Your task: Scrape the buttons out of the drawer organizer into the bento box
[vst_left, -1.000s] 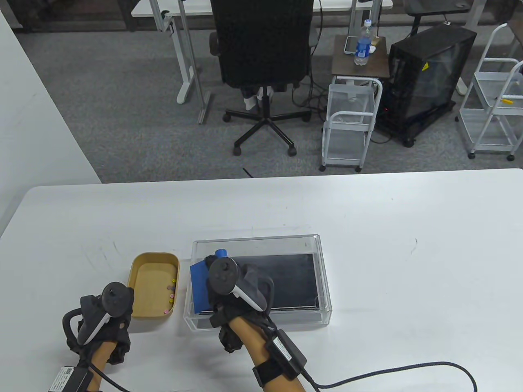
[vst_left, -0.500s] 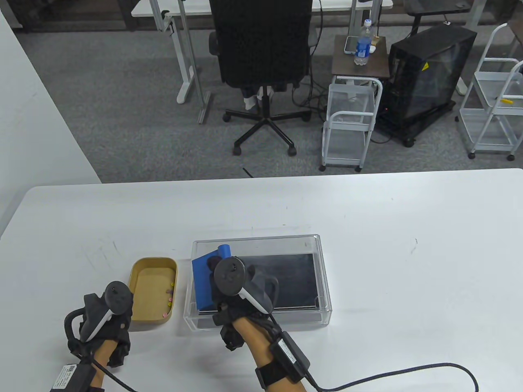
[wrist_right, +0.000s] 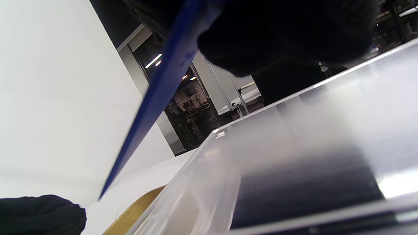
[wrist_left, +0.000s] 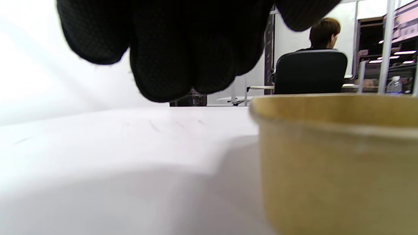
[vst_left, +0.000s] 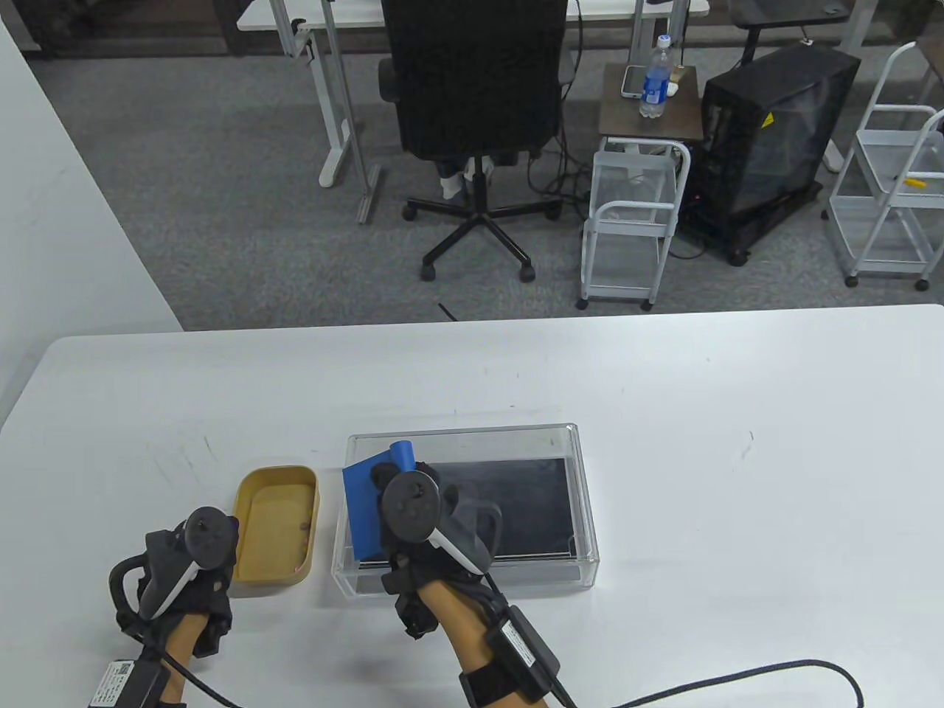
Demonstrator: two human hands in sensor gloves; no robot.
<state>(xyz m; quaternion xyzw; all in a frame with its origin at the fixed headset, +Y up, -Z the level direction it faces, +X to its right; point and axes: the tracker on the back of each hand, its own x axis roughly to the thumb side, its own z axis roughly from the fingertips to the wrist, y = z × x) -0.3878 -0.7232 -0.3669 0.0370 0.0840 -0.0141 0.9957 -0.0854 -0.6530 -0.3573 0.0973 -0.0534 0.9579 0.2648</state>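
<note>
White tabletop (vst_left: 664, 413): clear drawer organizer (vst_left: 582, 501) with dark floor sits centre-near, long axis left-right, tan bento box (vst_left: 254, 571) just beside its left end, apart. Right hand (vst_left: 424, 516) grasps a blue scraper (vst_left: 361, 509) over the organizer's left end, so it's the nearer hand and the box lies to its left; left hand (vst_left: 188, 568) is at the box's near-left corner, grip can't tell. Buttons: a couple of small specks inside the box's right wall, none visible in the organizer.

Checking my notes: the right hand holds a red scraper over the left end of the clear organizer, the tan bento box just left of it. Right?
Not quite: the scraper in the right hand is blue, as the table view shows. The rest stands.
</note>
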